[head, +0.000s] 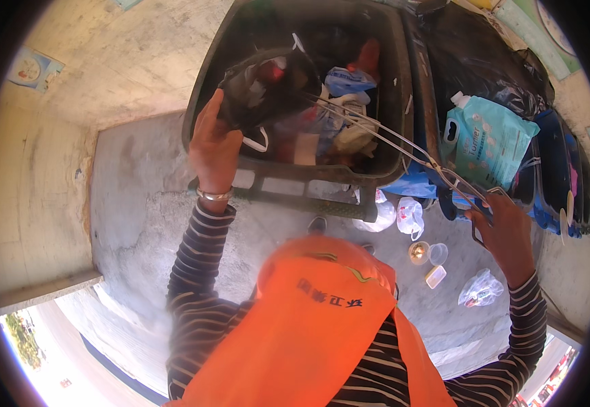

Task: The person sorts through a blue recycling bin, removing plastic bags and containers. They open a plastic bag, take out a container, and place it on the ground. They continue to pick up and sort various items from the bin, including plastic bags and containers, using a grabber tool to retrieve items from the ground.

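Observation:
My left hand (pixel 216 142), with a bracelet at the wrist, grips the near left side of a dark plastic bag (pixel 269 91). Something red and white shows in the bag, and a white loop hangs below it. The bag is over the inside of an open wheeled rubbish bin (pixel 404 61). In my right hand (pixel 508 234) are the handles of long metal tongs (pixel 401 140). They reach across the bin, and their tips end at the bag's right side; whether they pinch it is hidden. Mixed rubbish (pixel 345 117) lies in the bin below.
A teal refill pouch (pixel 493 142) and a black rubbish bag (pixel 483 56) lie on top of neighbouring bins (pixel 549 147). Tied plastic bags (pixel 409 216), small tubs (pixel 419 252) and a clear bag (pixel 480 288) are on the concrete floor (pixel 137 203). A wall (pixel 46 168) stands at left.

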### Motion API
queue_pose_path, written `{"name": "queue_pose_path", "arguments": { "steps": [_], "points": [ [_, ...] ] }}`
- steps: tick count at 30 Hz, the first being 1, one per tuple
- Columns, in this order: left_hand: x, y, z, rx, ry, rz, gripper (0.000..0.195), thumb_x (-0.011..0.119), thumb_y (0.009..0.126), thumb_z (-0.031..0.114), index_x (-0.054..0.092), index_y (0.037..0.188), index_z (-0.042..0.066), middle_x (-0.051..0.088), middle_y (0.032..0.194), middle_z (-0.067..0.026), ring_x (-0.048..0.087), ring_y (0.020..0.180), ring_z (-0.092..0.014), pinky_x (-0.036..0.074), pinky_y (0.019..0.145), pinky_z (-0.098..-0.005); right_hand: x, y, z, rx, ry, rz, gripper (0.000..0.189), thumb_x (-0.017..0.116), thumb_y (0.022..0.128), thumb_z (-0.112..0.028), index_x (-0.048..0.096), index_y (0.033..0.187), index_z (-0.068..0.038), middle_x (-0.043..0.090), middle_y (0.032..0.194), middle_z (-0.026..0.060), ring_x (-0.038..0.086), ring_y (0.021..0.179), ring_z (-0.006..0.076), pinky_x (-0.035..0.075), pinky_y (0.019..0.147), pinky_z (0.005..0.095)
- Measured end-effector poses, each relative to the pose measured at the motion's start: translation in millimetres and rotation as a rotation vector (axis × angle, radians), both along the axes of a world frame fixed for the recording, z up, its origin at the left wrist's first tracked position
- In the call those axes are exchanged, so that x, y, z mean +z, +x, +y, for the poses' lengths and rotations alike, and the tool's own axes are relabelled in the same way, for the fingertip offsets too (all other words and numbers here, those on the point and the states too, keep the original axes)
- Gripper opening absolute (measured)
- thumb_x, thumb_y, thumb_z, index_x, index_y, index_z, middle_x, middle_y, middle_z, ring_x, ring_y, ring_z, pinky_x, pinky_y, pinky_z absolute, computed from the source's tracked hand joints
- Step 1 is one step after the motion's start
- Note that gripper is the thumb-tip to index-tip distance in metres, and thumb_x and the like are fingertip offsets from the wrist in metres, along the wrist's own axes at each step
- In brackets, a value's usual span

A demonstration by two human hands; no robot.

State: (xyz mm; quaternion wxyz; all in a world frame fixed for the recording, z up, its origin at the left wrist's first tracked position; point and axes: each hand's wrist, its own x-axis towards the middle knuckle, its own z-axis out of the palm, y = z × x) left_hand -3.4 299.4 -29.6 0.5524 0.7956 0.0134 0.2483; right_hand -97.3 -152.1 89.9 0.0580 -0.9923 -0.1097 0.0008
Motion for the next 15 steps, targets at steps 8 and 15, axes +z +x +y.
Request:
{"name": "queue_pose_path", "arguments": {
  "steps": [8, 15],
  "points": [
    [2, 12, -14, -0.042, 0.06, -0.002, 0.07, 0.056, 0.074, -0.014, 0.057, 0.141, 0.006, 0.06, 0.109, -0.0023, 0.055, 0.08, -0.007, 0.049, 0.072, -0.0207, -5, -24, -7, -0.107, -0.008, 0.056, 0.036, 0.08, 0.082, -0.029, 0.062, 0.096, -0.001, 0.065, 0.086, 0.0149, 0.067, 0.077, 0.032, 0.052, 0.061, 0.0372],
    [-8, 12, -11, -0.052, -0.115, 0.022, 0.071, 0.057, 0.071, -0.016, 0.06, 0.139, 0.006, 0.061, 0.11, -0.0001, 0.053, 0.078, -0.006, 0.049, 0.074, -0.0198, -14, -7, 21, -0.043, 0.124, 0.075, 0.043, 0.073, 0.086, -0.037, 0.061, 0.103, 0.001, 0.057, 0.106, 0.0217, 0.066, 0.09, 0.0369, 0.054, 0.072, 0.0432]
  ]
}}
